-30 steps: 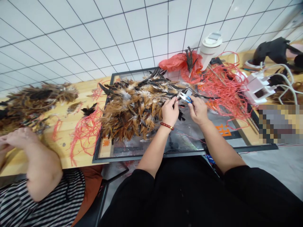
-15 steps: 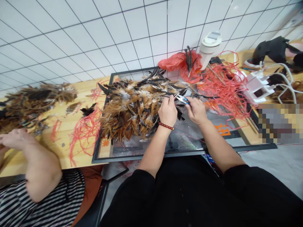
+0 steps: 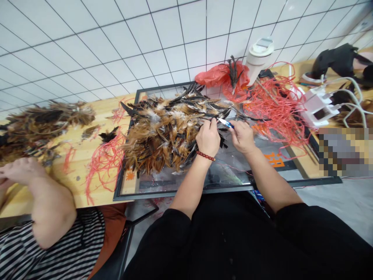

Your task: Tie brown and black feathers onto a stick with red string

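My right hand (image 3: 243,137) is closed round a small pair of blue-handled thread snips (image 3: 225,123), whose blades point left toward my other hand. My left hand (image 3: 208,137), with a beaded bracelet at the wrist, pinches what looks like the quill ends of a dark feather (image 3: 223,113) at the blade tips. Brown and black feathers (image 3: 166,136) lie in a thick heap just left of that hand. Under them is a glass panel with a black frame (image 3: 186,191). What exactly sits between the left fingers is partly hidden.
Pink plastic strings (image 3: 276,109) are tangled on the right, beside a white power strip (image 3: 317,107) with cables. A red plastic bag (image 3: 214,77) and a white canister (image 3: 258,58) stand by the tiled wall. On the left, a co-worker's arm (image 3: 49,198) rests near more feathers (image 3: 43,124).
The snips' blades, apart before, now look closed together. My left hand has shifted very slightly right; the feather heap lies as before.
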The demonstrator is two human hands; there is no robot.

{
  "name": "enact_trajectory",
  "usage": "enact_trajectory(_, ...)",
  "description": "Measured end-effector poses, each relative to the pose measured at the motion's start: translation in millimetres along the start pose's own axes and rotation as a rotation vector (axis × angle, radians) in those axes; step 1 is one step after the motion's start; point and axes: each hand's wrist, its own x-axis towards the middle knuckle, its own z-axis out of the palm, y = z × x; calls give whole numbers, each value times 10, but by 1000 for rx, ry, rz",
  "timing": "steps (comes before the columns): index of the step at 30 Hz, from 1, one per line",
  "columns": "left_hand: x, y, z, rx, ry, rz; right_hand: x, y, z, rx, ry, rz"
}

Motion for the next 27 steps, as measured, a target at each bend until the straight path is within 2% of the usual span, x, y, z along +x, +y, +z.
enact_trajectory(3,2,0,-14,-89,13,-24,4,32,7,76,69,68)
enact_trajectory(6,22,-12,-21,-279,39,-57,13,112,8,80,178,201)
enact_trajectory(7,35,-19,-17,-370,52,-67,15,142,8,51,178,242)
enact_trajectory(9,67,-30,-4,-616,54,-111,16,194,3,-34,94,313)
enact_trajectory(11,102,-40,3,-943,-28,-238,13,220,-9,-138,-36,384)
enact_trajectory(13,133,-49,-8,-1286,-180,-415,14,217,-31,-211,-114,430)
enact_trajectory(14,145,-54,-21,-1429,-250,-494,19,206,-44,-211,-112,429)
enact_trajectory(16,163,-65,-51,-1621,-325,-592,36,168,-64,-108,-21,382)
enact_trajectory(18,173,-73,-72,-1695,-336,-627,56,109,-65,103,103,312)
enact_trajectory(20,175,-72,-76,-1693,-343,-644,65,32,-38,327,151,276)
enact_trajectory(23,169,-53,-56,-1640,-361,-656,52,-80,30,558,70,305)
enact_trajectory(27,151,-18,-36,-1591,-385,-650,45,-137,59,629,18,361)
